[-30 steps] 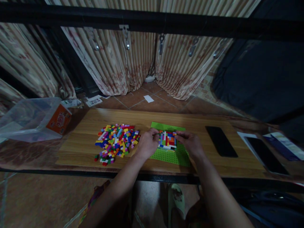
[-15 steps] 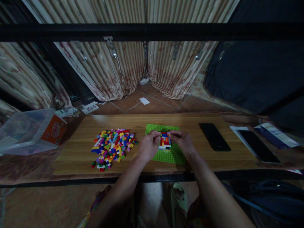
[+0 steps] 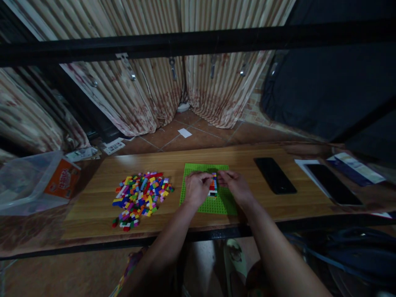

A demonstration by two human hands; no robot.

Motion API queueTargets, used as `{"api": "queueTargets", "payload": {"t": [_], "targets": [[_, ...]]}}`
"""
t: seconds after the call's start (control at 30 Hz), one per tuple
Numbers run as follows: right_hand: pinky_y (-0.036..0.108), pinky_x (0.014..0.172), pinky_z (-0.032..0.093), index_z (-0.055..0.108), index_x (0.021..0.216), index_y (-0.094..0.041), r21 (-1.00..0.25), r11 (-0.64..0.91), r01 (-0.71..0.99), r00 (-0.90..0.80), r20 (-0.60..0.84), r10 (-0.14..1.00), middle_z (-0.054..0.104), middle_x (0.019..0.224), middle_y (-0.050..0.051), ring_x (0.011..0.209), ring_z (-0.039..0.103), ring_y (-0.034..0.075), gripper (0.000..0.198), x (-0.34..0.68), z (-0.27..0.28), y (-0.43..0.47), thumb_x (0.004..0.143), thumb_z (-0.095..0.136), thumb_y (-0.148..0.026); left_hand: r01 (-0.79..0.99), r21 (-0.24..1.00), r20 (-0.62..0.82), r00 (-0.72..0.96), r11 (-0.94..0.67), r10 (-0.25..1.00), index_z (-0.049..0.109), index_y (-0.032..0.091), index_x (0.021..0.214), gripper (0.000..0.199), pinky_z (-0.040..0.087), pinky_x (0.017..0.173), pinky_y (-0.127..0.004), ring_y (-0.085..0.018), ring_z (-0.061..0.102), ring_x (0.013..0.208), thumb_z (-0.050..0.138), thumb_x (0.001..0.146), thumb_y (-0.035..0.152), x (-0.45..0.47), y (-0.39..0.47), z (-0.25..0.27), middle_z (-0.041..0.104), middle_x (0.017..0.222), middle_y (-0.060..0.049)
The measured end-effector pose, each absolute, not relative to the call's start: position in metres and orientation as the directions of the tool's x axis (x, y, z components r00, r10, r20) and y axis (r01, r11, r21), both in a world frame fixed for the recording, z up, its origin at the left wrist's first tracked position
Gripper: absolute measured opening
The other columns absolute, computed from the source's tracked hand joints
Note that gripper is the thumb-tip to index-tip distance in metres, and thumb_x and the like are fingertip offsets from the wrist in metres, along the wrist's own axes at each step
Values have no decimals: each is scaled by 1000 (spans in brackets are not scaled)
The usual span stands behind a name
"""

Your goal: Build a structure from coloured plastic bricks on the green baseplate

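Observation:
A small block of coloured toy bricks (image 3: 213,187), with blue, red and white showing, stands on a green studded baseplate (image 3: 227,203). My left hand (image 3: 198,189) lies over the left part of the bricks, its thumb and forefinger closed together at their upper edge. Whatever is between those fingertips is too small to make out. Just right of the bricks, my right hand (image 3: 235,186) has its fingers stretched out and slightly apart, with nothing visible in them. Left of the baseplate lies a loose pile of mixed coloured bricks (image 3: 144,194).
The wooden board (image 3: 99,185) carries a black phone (image 3: 274,175) on the right. Farther right lies a dark tablet-like slab (image 3: 334,184). A clear plastic box (image 3: 27,181) with an orange label stands at the far left. A black rail (image 3: 198,38) crosses in front of curtains.
My left hand has shifted over the bricks and covers more of them. My right hand has drawn off their right edge, fingers opening. The whole view has tilted slightly.

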State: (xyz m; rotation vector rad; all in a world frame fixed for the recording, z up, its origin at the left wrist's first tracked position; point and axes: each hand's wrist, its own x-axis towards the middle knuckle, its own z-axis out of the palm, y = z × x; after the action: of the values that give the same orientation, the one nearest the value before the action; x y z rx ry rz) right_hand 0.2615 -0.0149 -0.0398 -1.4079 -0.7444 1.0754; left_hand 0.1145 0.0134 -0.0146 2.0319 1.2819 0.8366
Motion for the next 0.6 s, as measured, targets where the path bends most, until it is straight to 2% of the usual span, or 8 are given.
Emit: {"api": "queueTargets", "payload": {"t": [0.4, 0.6], "targets": [[28, 61, 49, 69, 78, -17, -986, -136, -95, 329, -160, 930, 67, 66, 2, 60, 60, 14, 40, 256, -41, -16, 64, 70, -54, 568, 778, 94, 318, -269, 944, 71, 24, 89, 18, 49, 79, -28, -14, 66, 82, 61, 76, 16, 122, 21, -17, 73, 88, -1], [28, 60, 48, 70, 87, -17, -989, -139, -50, 335, -148, 931, 69, 72, 2, 60, 60, 14, 39, 255, -44, -15, 62, 72, -47, 577, 767, 109, 311, -279, 944, 70, 23, 87, 17, 49, 80, -29, -15, 66, 84, 60, 76, 14, 124, 19, -15, 73, 88, -1]]}}
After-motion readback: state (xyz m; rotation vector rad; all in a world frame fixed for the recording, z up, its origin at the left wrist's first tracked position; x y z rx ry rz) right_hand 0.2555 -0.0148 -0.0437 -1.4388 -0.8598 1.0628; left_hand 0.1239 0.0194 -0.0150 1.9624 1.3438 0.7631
